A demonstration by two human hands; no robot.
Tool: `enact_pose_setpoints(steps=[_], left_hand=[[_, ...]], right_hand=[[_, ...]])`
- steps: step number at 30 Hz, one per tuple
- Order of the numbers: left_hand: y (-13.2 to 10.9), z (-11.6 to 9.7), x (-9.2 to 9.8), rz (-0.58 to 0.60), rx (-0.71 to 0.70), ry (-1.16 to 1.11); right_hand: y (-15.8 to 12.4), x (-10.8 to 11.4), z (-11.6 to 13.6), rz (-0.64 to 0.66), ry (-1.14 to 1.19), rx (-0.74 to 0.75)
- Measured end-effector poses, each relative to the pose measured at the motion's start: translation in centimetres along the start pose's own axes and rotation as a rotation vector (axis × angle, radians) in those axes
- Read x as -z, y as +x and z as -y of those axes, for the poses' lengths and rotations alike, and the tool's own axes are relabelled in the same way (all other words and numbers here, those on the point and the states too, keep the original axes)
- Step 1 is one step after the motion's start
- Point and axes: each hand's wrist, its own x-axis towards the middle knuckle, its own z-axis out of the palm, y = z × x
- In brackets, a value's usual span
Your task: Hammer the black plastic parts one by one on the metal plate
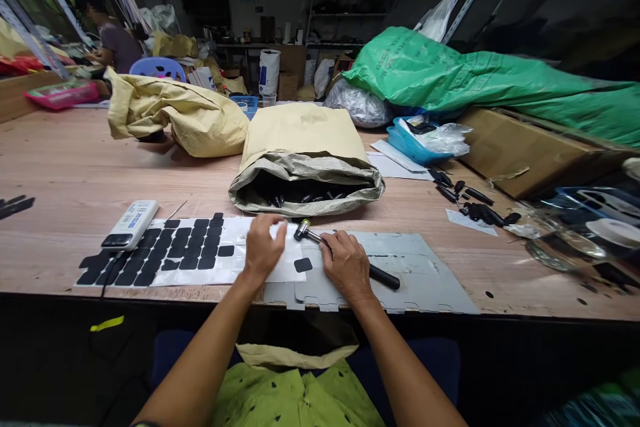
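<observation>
My left hand (264, 248) is over the white sheet (235, 273), with its thumb and fingertips drawn together. Its fingers are slightly blurred, and anything pinched in them is too small to make out. My right hand (349, 264) is closed round the shaft of a small hammer (385, 277) with a metal head, a yellow face and a black handle. The hammer lies slanted above a grey board (420, 273), its head pointing left. One black rounded patch (303, 265) lies between my hands. Rows of similar black patches (193, 250) cover the sheet's left part.
Behind my hands an open-mouthed tan sack (305, 137) holds dark pieces. A white power strip (131, 223) stands left. At right are loose black parts (483, 210), a blue basket (413, 143) and a cardboard box (525, 150). A person (117, 40) sits far left.
</observation>
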Motion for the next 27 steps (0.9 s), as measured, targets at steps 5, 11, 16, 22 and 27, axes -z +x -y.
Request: enact_pose_setpoints(steps=[5,11,16,22,27], left_hand=[[8.5,2.0,-0.7,-0.055,0.36,0.22],[11.0,2.6,-1.3,0.022,0.666,0.333],[10.3,2.5,0.4,-0.004,0.613,0.154],[5.2,1.6,4.1,0.133,0.317,-0.156],[0.1,2.1,5.3,0.386,0.209,0.02]], right_hand=[[0.1,0.1,0.0,0.003,0.027,-0.009],[0.0,-0.1,-0.1,-0.017,0.032,-0.003],[0.1,-0.2,-0.1,-0.028,0.028,-0.005],[0.1,-0.1,-0.1,-0.017,0.035,-0.011],[0.1,-0.1,0.0,-0.018,0.032,-0.015]])
